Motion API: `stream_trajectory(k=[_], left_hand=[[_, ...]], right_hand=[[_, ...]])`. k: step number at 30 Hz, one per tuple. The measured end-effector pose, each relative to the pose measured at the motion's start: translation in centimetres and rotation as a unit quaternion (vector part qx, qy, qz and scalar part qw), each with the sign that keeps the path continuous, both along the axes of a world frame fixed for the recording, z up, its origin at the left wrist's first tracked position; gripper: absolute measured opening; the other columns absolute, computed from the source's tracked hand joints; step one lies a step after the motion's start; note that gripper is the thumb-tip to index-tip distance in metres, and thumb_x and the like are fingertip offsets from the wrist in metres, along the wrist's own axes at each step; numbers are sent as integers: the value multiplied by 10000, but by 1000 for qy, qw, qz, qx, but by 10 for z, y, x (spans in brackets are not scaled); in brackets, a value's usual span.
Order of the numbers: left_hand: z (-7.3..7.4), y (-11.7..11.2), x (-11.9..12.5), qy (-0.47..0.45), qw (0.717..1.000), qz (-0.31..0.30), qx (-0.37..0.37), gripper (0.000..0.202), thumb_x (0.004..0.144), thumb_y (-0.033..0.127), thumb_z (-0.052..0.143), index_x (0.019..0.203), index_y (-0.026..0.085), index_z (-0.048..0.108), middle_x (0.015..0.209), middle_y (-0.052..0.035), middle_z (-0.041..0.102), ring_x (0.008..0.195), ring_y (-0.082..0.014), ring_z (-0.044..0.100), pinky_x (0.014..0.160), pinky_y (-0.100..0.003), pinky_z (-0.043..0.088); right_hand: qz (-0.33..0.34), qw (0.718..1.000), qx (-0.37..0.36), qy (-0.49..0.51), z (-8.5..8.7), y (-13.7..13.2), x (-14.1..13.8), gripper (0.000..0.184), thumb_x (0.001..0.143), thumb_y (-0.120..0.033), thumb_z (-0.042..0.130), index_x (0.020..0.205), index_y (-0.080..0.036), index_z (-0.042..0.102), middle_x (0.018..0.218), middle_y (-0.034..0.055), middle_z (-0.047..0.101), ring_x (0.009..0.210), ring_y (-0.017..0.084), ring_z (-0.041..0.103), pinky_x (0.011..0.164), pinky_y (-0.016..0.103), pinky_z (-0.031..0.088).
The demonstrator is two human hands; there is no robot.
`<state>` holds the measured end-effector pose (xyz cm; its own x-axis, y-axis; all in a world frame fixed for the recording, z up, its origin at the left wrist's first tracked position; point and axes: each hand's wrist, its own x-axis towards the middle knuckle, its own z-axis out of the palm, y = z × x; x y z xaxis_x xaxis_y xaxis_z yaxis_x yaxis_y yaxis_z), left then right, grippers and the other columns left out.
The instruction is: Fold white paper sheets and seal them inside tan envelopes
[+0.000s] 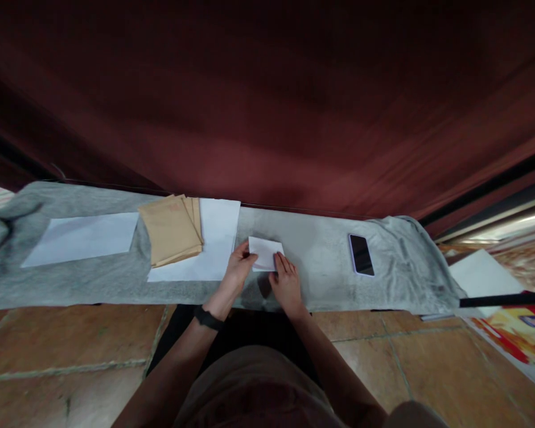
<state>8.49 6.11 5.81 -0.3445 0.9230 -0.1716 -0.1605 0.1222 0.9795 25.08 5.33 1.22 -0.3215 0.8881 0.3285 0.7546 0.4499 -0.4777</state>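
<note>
Head view: a narrow table [323, 252], covered with grey cloth, runs from left to right in front of the person. The small white paper [266, 252] lies at the middle of the table's length, between the far and near edges (whether it is folded or a single piece cannot be told).

Left hand [239, 265]: grasps the left edge of the small white paper, thumb on the upper face, fingers at the side and behind. A black wristband [208, 318] encircles the wrist.

Right hand [287, 284]: its fingertips rest on the near right corner of the same paper, and its thumb lies just beside the near edge of the paper. Whether this hand pinches the paper or only presses on it cannot be told.

Items left of the hands: a stack of brown envelopes [172, 230] is fanned out near the far edge of the table. It overlaps larger white sheets [222, 235], which reach from the far edge towards the near edge. A separate white sheet [87, 236] lies towards the left end of the table, near the left side of the stack.

Item right of the hands: a smartphone [361, 255] lies face up towards the right end, well apart from the right hand (its screen is dark, its border pale purple).

Surroundings: a dark red curtain [267, 131] hangs beyond the far edge. Tiled floor [89, 339] shows below the near edge. A colourful printed package [524, 336] sits beyond the right end.
</note>
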Motion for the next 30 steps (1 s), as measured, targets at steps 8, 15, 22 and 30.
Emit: stream_trajectory(k=[8, 15, 22, 30], left_hand=[[4, -9, 12, -43, 997, 18, -54, 722, 870, 477, 704, 1493, 199, 467, 1228, -135, 701, 1087, -235, 700, 848, -339, 582], [-35, -7, 1, 11, 1000, -11, -20, 861, 788, 188, 709, 1573, 200, 356, 907, -15, 716, 794, -171, 682, 747, -304, 562], [-22, -9, -28, 410, 909, -78, 1, 524, 850, 73, 596, 1360, 187, 624, 1138, -95, 703, 1068, -243, 658, 992, -399, 525], [-7, -49, -146, 676, 718, 107, -124, 361, 981, 190, 474, 1306, 146, 624, 1191, -170, 666, 1123, -332, 587, 971, -484, 481]], right_hand=[[-51, 887, -210, 407, 14, 25, -34, 484, 1030, -531, 394, 1134, -179, 709, 1026, 109, 791, 885, 247, 756, 776, 364, 606], [-97, 812, -253, 516, -8, 24, -19, 452, 881, -523, 593, 1168, -177, 642, 1034, 108, 768, 882, 251, 741, 731, 368, 598], [-136, 965, -141, 176, -18, 27, 23, 467, 912, -353, 517, 1335, -180, 612, 1203, 140, 715, 1052, 281, 684, 922, 415, 529], [-111, 992, -32, 48, -29, 14, 17, 474, 1007, -333, 376, 1425, -172, 533, 1231, 159, 664, 1148, 293, 623, 988, 452, 497]])
